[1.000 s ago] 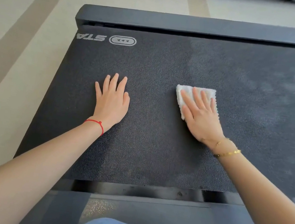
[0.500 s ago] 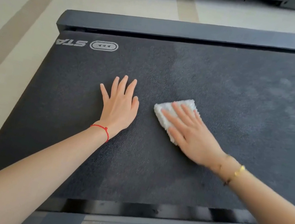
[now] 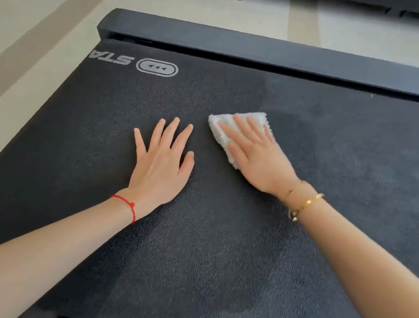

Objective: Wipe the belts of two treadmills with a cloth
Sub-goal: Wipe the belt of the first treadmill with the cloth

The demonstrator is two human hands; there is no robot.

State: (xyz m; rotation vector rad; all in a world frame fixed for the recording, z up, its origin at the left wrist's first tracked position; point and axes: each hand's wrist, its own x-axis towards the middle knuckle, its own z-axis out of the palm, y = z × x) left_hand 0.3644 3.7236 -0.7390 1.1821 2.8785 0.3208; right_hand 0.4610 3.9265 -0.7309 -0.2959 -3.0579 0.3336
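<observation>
White cloth [image 3: 238,133] pinned flat to belt [image 3: 215,244] under straight fingers of right hand [image 3: 256,156], left hand [image 3: 163,162] splayed just beside, holding nothing; greyer, likely unwiped belt rightward, nearer right hand.

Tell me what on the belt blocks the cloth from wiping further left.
The left hand does. It lies flat on the belt just left of the cloth, which the right hand presses down with straight fingers. Right of the cloth, nothing visible lies on the belt.
</observation>
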